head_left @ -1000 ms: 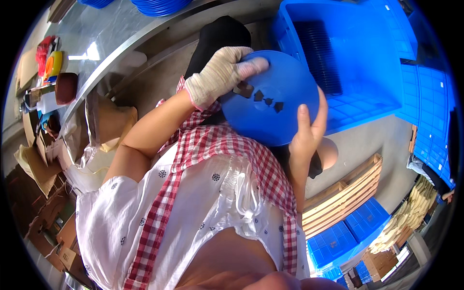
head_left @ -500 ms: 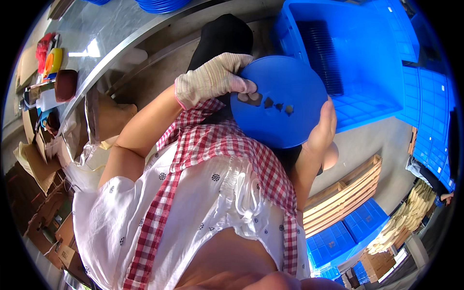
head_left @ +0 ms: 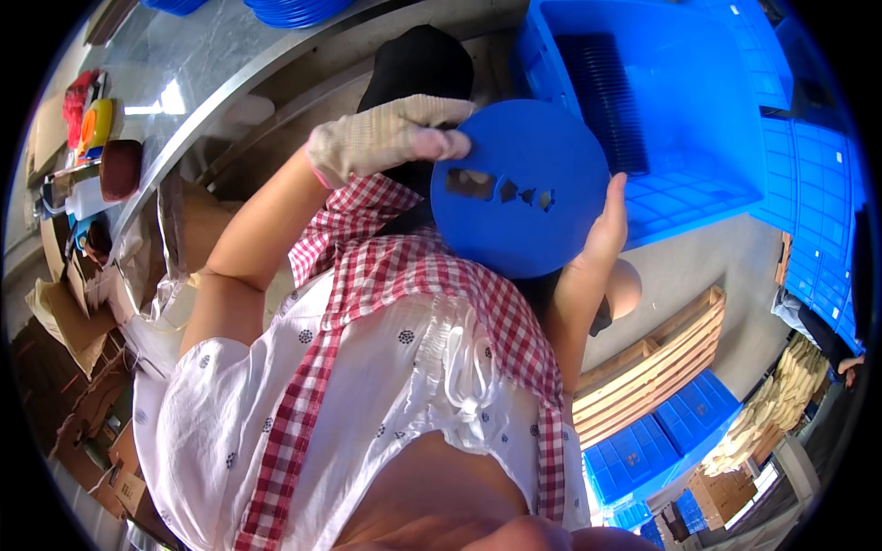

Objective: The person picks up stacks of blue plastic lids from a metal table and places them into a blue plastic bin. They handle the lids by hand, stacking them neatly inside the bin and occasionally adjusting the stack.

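A flat blue plastic disc (head_left: 528, 151) with several cut-out holes in a row is held tilted before my lap. My left hand (head_left: 395, 140), in a striped knit glove, grips the disc's upper left rim, with its thumb at the edge. Bare, my right hand (head_left: 604, 228) is closed around the right rim, its palm against the edge; most of its fingers are hidden behind the disc. Skin or glove shows through the largest, rectangular hole.
A large blue crate (head_left: 703, 138) holding a row of dark discs (head_left: 602, 106) stands at the far right. On the metal table (head_left: 216, 64) sits a stack of blue discs (head_left: 294, 11). A wooden pallet (head_left: 657, 358) and another person (head_left: 801, 323) are farther right.
The disc has shifted a little left and its tilt has changed, so it looks darker. My left thumb has slid from beside the rectangular hole to the rim.
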### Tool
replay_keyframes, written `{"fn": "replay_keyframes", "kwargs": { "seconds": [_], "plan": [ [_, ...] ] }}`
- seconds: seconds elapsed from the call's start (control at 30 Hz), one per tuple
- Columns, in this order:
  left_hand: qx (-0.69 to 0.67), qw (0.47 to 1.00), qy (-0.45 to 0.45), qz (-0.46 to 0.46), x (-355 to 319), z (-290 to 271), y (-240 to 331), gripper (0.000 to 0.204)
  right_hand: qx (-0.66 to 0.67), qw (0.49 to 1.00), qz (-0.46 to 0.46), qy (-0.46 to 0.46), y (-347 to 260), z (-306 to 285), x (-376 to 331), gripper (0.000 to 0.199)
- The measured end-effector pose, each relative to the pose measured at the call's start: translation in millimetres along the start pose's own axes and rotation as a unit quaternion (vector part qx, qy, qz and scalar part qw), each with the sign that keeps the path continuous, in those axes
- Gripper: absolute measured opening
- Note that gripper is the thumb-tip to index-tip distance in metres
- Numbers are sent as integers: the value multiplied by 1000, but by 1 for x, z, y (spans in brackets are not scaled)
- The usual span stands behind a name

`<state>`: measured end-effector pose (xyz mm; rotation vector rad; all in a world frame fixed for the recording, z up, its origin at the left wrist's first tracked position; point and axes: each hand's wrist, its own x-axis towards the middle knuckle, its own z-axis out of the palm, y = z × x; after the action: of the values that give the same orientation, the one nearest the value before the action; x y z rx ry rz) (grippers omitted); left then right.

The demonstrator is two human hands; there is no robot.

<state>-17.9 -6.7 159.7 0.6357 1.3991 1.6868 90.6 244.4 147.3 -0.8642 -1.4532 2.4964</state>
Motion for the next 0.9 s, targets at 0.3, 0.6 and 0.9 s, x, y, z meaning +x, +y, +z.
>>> {"fn": "replay_keyframes", "kwargs": {
  "seconds": [0.3,0.6,0.9],
  "plan": [
    [-19,998,46,-37,2,11,-7,45,-47,999,12,-25,-11,-7,5,51],
    [167,973,120,-104,16,35,-1,51,-141,978,42,-150,3,1,-5,42],
    [96,987,20,-130,12,9,-14,47,-198,961,26,-193,19,8,-6,41]
  ]
}}
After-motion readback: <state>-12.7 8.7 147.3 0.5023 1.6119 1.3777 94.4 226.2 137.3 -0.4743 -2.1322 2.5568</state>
